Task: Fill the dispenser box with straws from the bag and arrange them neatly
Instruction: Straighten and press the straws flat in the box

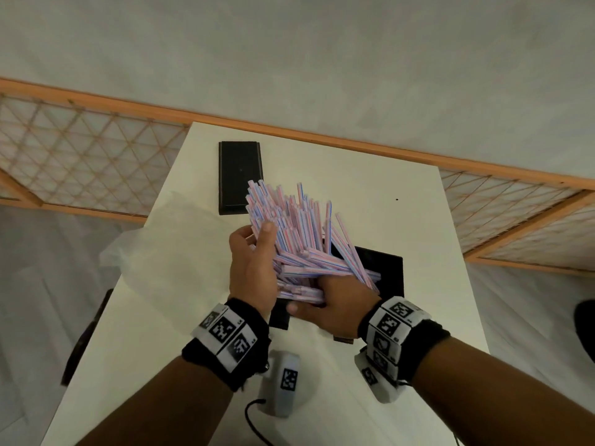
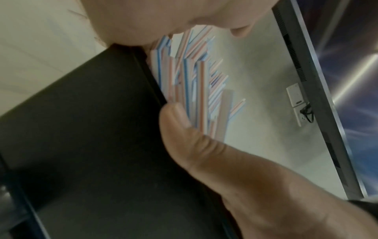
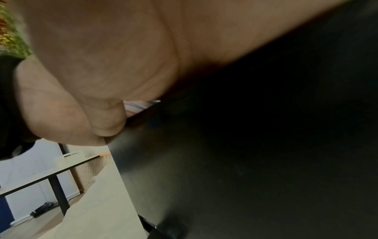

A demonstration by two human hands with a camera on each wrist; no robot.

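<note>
Both hands grasp the fanned straws (image 1: 299,239) over the black box (image 1: 383,268) on the table (image 1: 418,201), left hand (image 1: 252,268) clasping the side, right hand (image 1: 338,304) the lower ends; loading underway, next squaring them flat inside.

No legible text, brand, or numerals in any view. Only sign-like marks: black-and-white square fiducial codes on the white segmented band on left wrist (image 1: 227,331), same type on the white segmented band on right wrist (image 1: 391,326), plus one on the white plastic cam housing (image 1: 283,386) just below the left-wrist band. Tiny char. at the corners of the code tiles, too small to read. Wrist views: blurred, nothing readable.
</note>
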